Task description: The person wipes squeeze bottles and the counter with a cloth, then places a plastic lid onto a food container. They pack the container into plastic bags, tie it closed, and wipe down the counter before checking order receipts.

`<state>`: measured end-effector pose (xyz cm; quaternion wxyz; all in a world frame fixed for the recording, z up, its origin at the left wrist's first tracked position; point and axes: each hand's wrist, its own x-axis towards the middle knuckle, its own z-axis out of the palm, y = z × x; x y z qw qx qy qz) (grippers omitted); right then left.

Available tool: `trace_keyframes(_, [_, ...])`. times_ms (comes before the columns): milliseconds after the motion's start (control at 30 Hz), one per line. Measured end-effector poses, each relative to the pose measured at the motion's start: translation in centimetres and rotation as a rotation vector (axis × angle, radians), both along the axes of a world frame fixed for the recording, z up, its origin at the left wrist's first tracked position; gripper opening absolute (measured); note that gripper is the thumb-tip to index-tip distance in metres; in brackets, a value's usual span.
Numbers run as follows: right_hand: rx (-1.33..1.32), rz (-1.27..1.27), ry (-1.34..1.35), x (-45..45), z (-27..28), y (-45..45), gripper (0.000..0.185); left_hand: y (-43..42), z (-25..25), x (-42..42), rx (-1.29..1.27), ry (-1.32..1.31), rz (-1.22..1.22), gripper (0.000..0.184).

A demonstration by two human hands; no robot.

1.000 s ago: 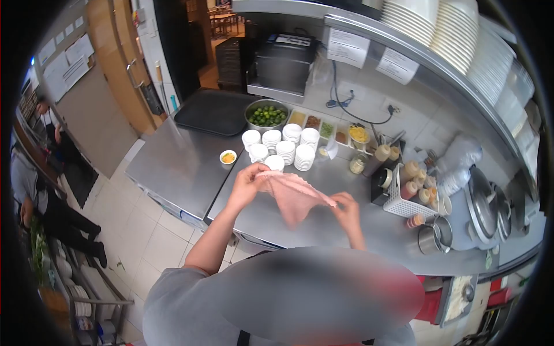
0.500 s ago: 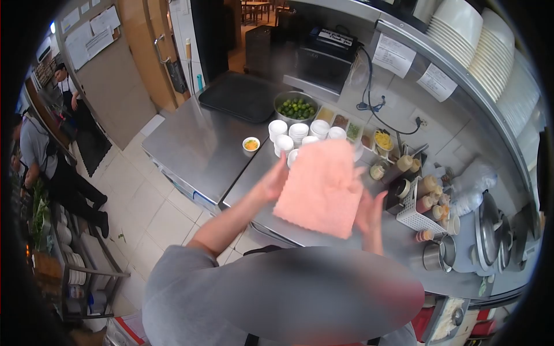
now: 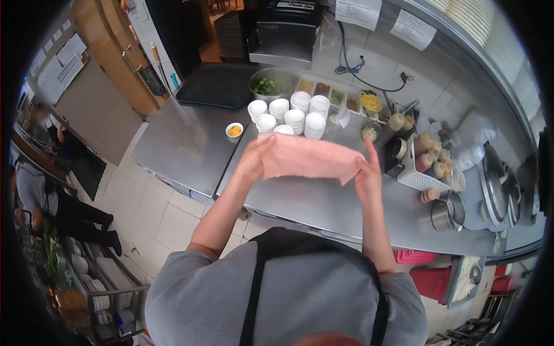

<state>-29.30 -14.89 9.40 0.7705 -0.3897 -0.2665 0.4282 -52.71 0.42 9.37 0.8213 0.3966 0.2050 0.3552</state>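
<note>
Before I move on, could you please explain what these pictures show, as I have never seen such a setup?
There is no robot here: a person works with two bare hands. Every picture comes from one camera worn on the person's head, looking forward and down; its wide lens bends the edges.

The left hand and the right hand each have a grip on one end of a pink cloth, stretched between them above the metal counter.

Beyond the cloth stand stacks of small white dishes and a metal bowl of green fruit. To the left are a black tray and one small dish of yellow-orange food. To the right, a white basket holds bottles, with metal pots nearby.
</note>
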Motion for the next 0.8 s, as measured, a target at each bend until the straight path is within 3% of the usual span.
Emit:
trace_keyframes(233, [-0.118, 0.017, -0.094, 1.1, -0.4, -0.1, 0.048, 1.8, 0.4, -0.2, 0.128, 0.068, 0.099, 0.017])
trace_keyframes(400, [-0.05, 0.045, -0.052, 1.2, -0.1, -0.4, 0.039, 1.6, 0.8, 0.3, 0.235, 0.055, 0.165, 0.029])
trace_keyframes(467, [-0.082, 0.051, -0.069, 1.0, -0.8, -0.6, 0.036, 1.5, -0.6, 0.1, 0.245, 0.251, 0.222, 0.046])
trace_keyframes(533, [-0.272, -0.135, -0.566, 0.9, -2.2, -0.9, 0.03, 1.1, -1.7, -0.3, 0.288, 0.264, 0.242, 0.046])
trace_keyframes(567, [-0.272, -0.137, -0.566, 0.8, -2.2, -1.1, 0.03, 0.9, -1.9, -0.5, 0.329, 0.276, 0.265, 0.045])
trace_keyframes(633, [-0.238, -0.293, -0.916, 0.3, -2.1, -1.4, 0.029, 0.7, -2.0, -1.0, 0.366, 0.344, 0.231, 0.041])
trace_keyframes(800, [-0.156, -0.35, -1.008, -0.3, -1.6, -1.2, 0.034, 0.1, -1.9, -0.8, 0.428, 0.371, 0.212, 0.031])
